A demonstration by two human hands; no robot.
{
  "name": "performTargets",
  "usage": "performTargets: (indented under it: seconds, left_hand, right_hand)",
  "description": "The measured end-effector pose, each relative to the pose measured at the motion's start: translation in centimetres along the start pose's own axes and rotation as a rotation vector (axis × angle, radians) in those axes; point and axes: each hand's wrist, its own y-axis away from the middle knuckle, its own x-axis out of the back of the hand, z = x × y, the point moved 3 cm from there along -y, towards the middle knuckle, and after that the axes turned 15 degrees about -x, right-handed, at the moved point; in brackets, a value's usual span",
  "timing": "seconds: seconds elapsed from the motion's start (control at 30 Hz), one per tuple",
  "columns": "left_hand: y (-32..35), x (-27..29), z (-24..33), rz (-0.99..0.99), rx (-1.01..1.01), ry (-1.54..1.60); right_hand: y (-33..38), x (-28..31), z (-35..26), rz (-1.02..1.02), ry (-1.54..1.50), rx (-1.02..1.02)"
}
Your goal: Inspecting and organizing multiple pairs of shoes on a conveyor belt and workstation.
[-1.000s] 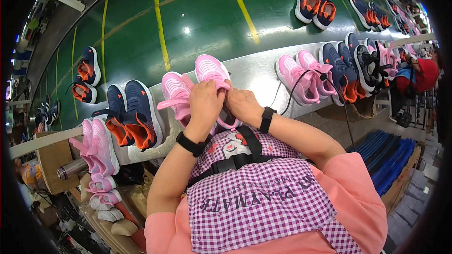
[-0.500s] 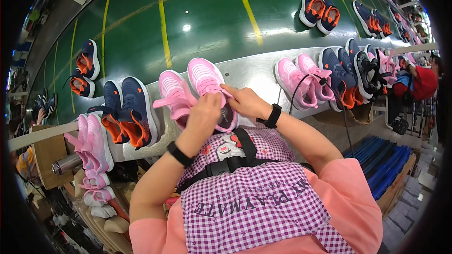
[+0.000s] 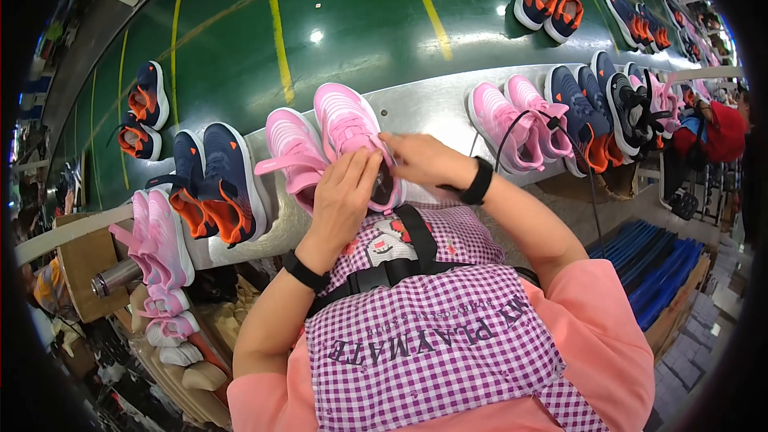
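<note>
A pink shoe (image 3: 346, 122) lies on the grey metal ledge (image 3: 432, 108) just ahead of my chest, its opening toward me. My left hand (image 3: 344, 196) grips the near left side of its collar. My right hand (image 3: 422, 158) holds the near right side, fingers at the shoe's opening. A second pink shoe (image 3: 292, 152) with a loose strap sits right beside it on the left, touching my left hand's side. Both wrists wear black bands.
A pair of navy and orange shoes (image 3: 212, 184) stands left of the pink pair. Another pink pair (image 3: 520, 120) and several dark shoes (image 3: 608, 108) lie to the right. More shoes rest on the green belt (image 3: 352, 24). Pink shoes (image 3: 160, 236) and boxes sit low left.
The view has shifted slightly. My hands have moved down from the shoe's tongue area to its near collar, and the shoe now lies flatter on the ledge.
</note>
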Motion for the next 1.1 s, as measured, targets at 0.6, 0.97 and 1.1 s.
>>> performTargets:
  seconds: [0.6,0.97,1.1]
  left_hand:
    - [-1.1,-1.5,0.0,0.009,0.072,-0.016]
    - [-1.0,-1.7,-0.1,-0.015,0.091,-0.019]
    - [-1.4,-1.5,-0.2,-0.022,0.063,-0.025]
  right_hand:
    - [-5.3,4.6,-5.1,-0.038,-0.687,-0.176]
    - [-3.3,3.9,-1.4,0.100,-0.699,-0.170]
    - [-1.8,0.9,2.2,0.069,-0.956,-0.364]
